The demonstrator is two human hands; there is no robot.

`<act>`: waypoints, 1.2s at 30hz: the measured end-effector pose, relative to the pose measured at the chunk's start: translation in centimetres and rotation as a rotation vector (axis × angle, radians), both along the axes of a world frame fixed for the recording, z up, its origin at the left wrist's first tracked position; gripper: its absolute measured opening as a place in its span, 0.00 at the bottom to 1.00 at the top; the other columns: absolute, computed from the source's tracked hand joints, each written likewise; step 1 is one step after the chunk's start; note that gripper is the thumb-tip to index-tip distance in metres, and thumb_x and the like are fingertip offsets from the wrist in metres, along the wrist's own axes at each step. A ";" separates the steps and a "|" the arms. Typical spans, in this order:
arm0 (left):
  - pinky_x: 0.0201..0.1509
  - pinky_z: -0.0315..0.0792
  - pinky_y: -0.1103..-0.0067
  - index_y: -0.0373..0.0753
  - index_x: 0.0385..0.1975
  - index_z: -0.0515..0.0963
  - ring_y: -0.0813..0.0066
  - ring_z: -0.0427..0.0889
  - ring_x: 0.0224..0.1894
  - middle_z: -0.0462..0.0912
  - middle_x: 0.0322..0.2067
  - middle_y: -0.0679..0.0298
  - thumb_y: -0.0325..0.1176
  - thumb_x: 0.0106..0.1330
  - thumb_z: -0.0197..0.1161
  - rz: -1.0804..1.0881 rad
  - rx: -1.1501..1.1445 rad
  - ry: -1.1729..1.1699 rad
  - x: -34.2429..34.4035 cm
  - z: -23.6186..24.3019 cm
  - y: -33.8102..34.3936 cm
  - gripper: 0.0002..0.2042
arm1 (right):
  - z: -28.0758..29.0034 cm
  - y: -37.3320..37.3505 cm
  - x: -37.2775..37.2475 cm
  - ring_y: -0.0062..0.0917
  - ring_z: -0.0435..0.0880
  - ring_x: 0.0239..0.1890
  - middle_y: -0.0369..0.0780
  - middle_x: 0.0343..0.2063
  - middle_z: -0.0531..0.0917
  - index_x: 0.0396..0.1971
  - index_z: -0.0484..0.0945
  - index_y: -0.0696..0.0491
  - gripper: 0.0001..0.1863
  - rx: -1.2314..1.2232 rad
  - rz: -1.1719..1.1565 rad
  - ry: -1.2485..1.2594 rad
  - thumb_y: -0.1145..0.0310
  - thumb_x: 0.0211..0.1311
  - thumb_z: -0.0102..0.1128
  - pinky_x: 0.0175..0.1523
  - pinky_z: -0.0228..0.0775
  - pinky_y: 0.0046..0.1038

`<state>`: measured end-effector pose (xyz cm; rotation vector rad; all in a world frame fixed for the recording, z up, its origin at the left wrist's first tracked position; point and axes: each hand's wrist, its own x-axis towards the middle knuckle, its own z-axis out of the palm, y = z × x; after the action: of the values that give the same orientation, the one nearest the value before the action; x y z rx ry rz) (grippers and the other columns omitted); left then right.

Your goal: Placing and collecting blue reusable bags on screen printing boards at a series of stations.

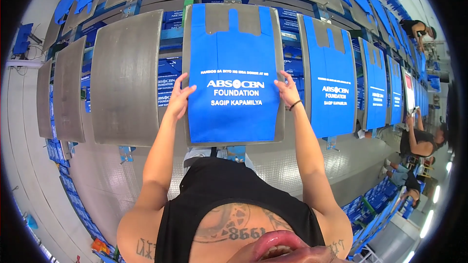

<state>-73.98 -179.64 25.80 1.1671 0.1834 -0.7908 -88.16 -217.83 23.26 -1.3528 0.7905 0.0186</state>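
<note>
A flat blue fabric bag point(233, 122) with white print and cut-out handles lies smooth on a grey board point(277, 134) straight in front of me. My left hand point(180, 98) is at the bag's left edge, thumb touching the cloth and fingers spread. At the opposite edge, my right hand point(289, 91) has its thumb and fingertips by the cloth, fingers apart. Neither hand is closed round anything that I can see. The bag's handle straps reach up to the board's top edge.
Bare grey boards point(126, 78) stand to the left. Rightward, another board carries a similar printed bag point(333, 112), with several more beyond. A person point(420, 139) works farther along the row. Blue frames and stacked blue cloth show behind the boards.
</note>
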 end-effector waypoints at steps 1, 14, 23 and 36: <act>0.54 0.72 0.70 0.51 0.67 0.54 0.67 0.76 0.51 0.76 0.49 0.51 0.27 0.64 0.63 -0.006 -0.006 -0.035 1.2 -0.4 -2.2 0.34 | -1.7 -1.6 0.1 0.10 0.66 0.18 0.31 0.24 0.79 0.62 0.64 0.45 0.32 -0.015 -0.068 -0.050 0.72 0.59 0.65 0.19 0.55 0.16; 0.36 0.72 0.86 0.37 0.44 0.83 0.85 0.77 0.31 0.83 0.31 0.69 0.27 0.63 0.65 -0.081 0.359 -0.481 11.3 0.7 -3.3 0.11 | 1.5 -5.5 6.6 0.13 0.78 0.33 0.32 0.35 0.83 0.42 0.84 0.51 0.11 -0.154 0.010 -0.129 0.75 0.59 0.63 0.36 0.70 0.18; 0.45 0.76 0.81 0.34 0.46 0.82 0.77 0.82 0.37 0.85 0.37 0.59 0.29 0.58 0.70 -0.157 0.351 -0.743 13.2 11.7 -2.3 0.15 | 12.5 -6.0 9.2 0.16 0.81 0.36 0.36 0.36 0.85 0.44 0.84 0.55 0.14 -0.409 0.103 -0.346 0.74 0.56 0.67 0.41 0.74 0.19; 0.44 0.74 0.83 0.38 0.48 0.82 0.81 0.80 0.37 0.84 0.32 0.66 0.32 0.61 0.69 -0.110 0.287 -0.966 14.5 20.1 -2.7 0.16 | 20.3 -6.0 11.9 0.12 0.78 0.31 0.33 0.31 0.84 0.39 0.85 0.54 0.09 -0.437 0.071 -0.573 0.71 0.58 0.67 0.38 0.71 0.16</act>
<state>-59.46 -182.38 45.89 1.7202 -0.5900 -0.2257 -76.23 -223.83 43.58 -1.6845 0.2633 -0.4908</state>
